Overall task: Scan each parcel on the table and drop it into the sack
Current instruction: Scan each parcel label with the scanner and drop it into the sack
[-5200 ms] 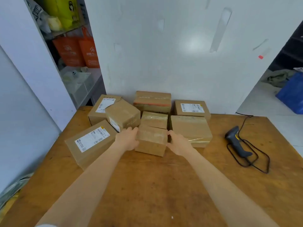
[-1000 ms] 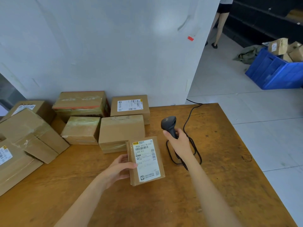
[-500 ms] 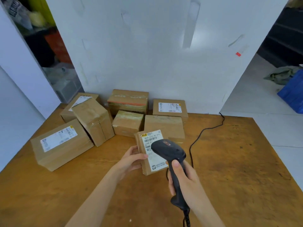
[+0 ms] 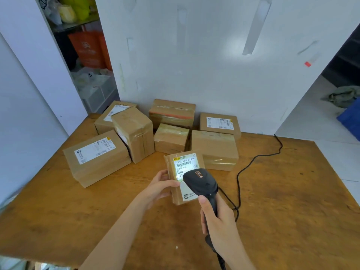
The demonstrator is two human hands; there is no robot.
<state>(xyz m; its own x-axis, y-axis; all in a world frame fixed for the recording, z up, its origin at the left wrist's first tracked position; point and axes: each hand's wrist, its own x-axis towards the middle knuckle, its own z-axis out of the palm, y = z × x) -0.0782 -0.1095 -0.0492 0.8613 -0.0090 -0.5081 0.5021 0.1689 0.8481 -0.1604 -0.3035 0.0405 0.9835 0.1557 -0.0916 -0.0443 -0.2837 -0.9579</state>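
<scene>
My left hand (image 4: 158,187) holds a small brown parcel (image 4: 182,164) tilted up off the wooden table (image 4: 292,201), its white label facing me. My right hand (image 4: 218,221) grips a black barcode scanner (image 4: 201,182) by the handle, its head just in front of the lower part of the label. A bright patch of light falls on the label. Several other brown parcels sit behind: a large labelled one (image 4: 95,156) at the left, an upright one (image 4: 134,133), a small one (image 4: 171,137) and a plain one (image 4: 214,149) to the right. No sack is in view.
The scanner's black cable (image 4: 253,162) loops across the table to the back right edge. A white wall (image 4: 194,55) backs the table. Shelves with orange bags (image 4: 87,49) stand at the back left. A blue crate (image 4: 350,117) sits on the floor at the far right.
The scanner head has moved closer over the label, and a bright light now shows on the label. The parcel stays held in my left hand.
</scene>
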